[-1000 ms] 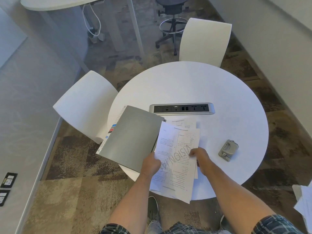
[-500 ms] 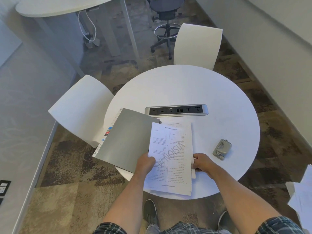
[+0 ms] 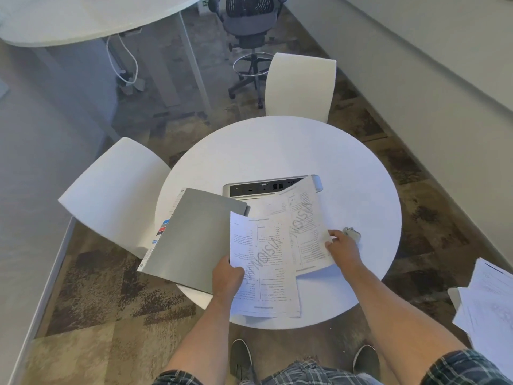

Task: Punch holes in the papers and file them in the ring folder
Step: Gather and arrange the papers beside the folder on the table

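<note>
Beside the grey ring folder [image 3: 194,240], printed papers [image 3: 263,270] are being separated, one sheet [image 3: 308,229] pinched by right-hand fingers [image 3: 331,240]; punching presumably follows.

You have one view only, from a wide-angle camera on your head. It looks forward and steeply down from above onto a round white table [image 3: 277,151], near enough that your forearms and shoes fill the bottom edge. Straight lines bend at the borders. Farther off, at the top, stand two white chairs [image 3: 301,84] and the carpeted floor [image 3: 91,295].
</note>
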Action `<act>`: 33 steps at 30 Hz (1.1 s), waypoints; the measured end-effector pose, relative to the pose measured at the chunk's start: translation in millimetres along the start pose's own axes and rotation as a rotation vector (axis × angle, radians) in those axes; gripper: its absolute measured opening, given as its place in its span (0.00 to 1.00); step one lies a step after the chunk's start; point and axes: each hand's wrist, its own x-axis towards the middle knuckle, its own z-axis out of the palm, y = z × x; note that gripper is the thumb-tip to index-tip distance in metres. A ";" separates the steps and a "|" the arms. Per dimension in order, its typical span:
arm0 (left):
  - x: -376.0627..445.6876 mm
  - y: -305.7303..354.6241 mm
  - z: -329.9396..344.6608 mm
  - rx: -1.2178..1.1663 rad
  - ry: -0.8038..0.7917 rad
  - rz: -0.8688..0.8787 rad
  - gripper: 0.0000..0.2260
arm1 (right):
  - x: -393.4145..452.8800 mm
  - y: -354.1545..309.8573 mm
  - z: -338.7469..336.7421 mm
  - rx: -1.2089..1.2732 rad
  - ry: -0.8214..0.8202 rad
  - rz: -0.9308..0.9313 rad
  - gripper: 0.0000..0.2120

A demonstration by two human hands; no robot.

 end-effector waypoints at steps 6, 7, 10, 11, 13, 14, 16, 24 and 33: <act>-2.9 2.7 4.5 -0.002 -0.011 0.055 0.16 | -14.1 -12.7 -15.7 0.300 0.092 -0.092 0.15; -3.5 3.3 5.3 -0.001 -0.010 0.059 0.16 | -16.2 -14.9 -18.0 0.335 0.102 -0.100 0.15; -2.2 2.6 7.4 0.010 -0.018 0.067 0.18 | -17.1 -16.6 -23.5 0.413 0.135 -0.116 0.14; -1.7 2.2 7.9 0.012 -0.025 0.067 0.19 | -17.6 -17.0 -24.4 0.439 0.141 -0.124 0.14; -0.3 1.1 9.0 0.010 -0.035 0.073 0.21 | -19.3 -18.2 -26.2 0.463 0.153 -0.130 0.14; -1.2 1.8 9.2 -0.003 -0.037 0.080 0.22 | -19.7 -18.6 -27.1 0.472 0.151 -0.122 0.14; -3.1 4.2 9.0 -0.029 -0.040 0.114 0.26 | -19.5 -17.6 -28.9 0.488 0.107 -0.092 0.14; -1.6 16.6 8.8 -0.122 -0.100 0.151 0.26 | -17.6 1.3 -8.5 0.054 -0.197 0.078 0.15; -6.8 20.5 15.3 -0.292 -0.134 0.084 0.14 | -34.9 4.0 9.2 -0.075 -0.286 0.214 0.11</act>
